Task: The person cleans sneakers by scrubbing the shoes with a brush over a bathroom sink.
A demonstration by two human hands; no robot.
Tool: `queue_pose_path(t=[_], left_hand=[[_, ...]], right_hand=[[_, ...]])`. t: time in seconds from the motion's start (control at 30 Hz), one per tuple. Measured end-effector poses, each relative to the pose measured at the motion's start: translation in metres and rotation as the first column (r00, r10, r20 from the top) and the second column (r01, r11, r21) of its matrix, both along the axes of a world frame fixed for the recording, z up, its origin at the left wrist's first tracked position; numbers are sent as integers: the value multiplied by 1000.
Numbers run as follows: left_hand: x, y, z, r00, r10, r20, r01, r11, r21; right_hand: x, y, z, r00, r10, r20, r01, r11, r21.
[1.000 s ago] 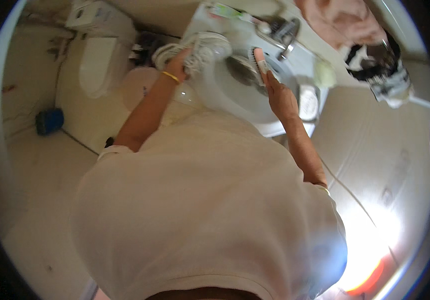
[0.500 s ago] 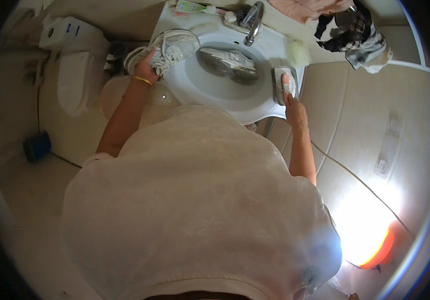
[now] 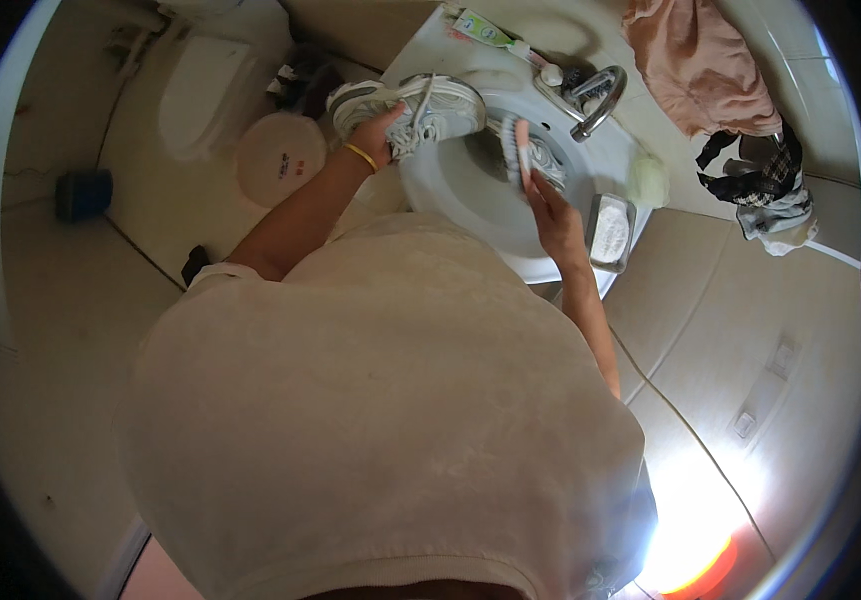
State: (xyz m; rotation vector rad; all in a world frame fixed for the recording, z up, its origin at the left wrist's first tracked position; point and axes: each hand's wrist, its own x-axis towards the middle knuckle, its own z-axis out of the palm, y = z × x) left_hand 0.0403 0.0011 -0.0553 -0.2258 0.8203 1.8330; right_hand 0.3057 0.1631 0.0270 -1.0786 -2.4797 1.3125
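White sneaker (image 3: 458, 105) at ten o'clock off the basin (image 3: 461, 205), wrapped up in the left grip (image 3: 378, 135), probably for steadiness. Pinching the pink brush (image 3: 525, 150) in the right grip (image 3: 559, 225), bristles (image 3: 510, 148) toward nine, guessing to face it. Second shoe (image 3: 549, 163) just parked inside, around two.

small red marks (image 3: 286, 163) here on the round pale pink item (image 3: 259, 165), green-and-white package (image 3: 483, 28) up top showing a label, nothing readable on either

Plastic brush (image 3: 524, 149), glossy metal faucet (image 3: 604, 113)
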Motion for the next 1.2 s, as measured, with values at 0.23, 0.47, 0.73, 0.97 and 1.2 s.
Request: queue_pose_path(t=[0.23, 0.47, 0.73, 0.97, 1.2], left_hand=[[10, -3, 14, 998, 13, -60, -21, 990, -140], [9, -7, 12, 996, -30, -84, 18, 990, -140], [13, -2, 6, 1000, -9, -29, 6, 994, -112], [2, -14, -42, 895, -123, -429, 82, 990, -114], [11, 0, -11, 993, -87, -77, 75, 987, -144]], right_hand=[[-55, 5, -5, 977, 213, 36, -215, 953, 214], [-119, -38, 26, 821, 447, 355, -567, 712, 415], [-78, -8, -8, 868, 289, 403, -450, 802, 393], [-114, -22, 11, 792, 360, 493, -543, 785, 298], [-119, -35, 13, 807, 479, 345, -591, 662, 461]])
